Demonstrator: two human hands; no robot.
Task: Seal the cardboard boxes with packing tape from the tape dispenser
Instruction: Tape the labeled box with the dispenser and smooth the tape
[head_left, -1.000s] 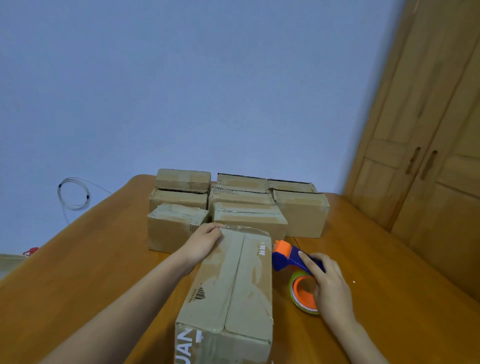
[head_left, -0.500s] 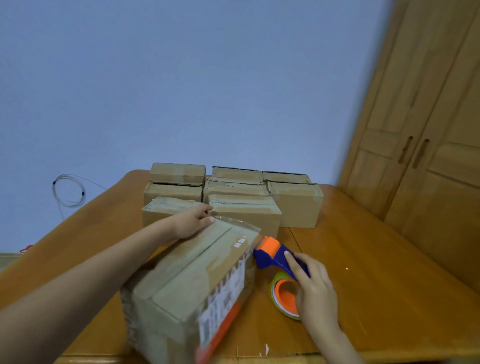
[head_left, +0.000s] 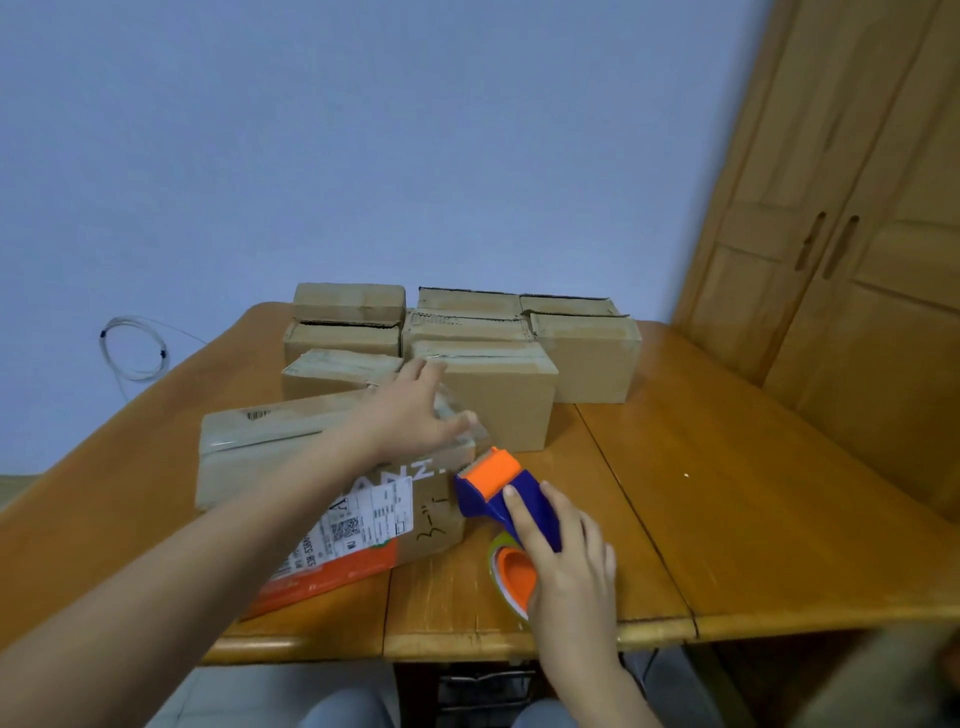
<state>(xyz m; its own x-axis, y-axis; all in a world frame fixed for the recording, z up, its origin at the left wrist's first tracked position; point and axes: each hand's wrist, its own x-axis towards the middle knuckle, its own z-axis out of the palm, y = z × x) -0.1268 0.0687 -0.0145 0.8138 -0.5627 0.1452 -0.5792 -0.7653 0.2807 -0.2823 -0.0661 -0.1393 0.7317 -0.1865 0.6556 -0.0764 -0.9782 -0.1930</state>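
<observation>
The dispenser is showing blue with an orange roller and hub. The near box is showing brown with a white label and an orange band. The table is glowing honey-brown, the wall pale blue.

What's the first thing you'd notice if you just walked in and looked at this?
The bright blue and orange tape dispenser jumps out first, gripped by the right hand near the front edge of the wooden table. Just left of it lies a cardboard box with a white shipping label, the left hand resting on its top. Behind them, a cluster of plain cardboard boxes sits at the table's far end.
</observation>
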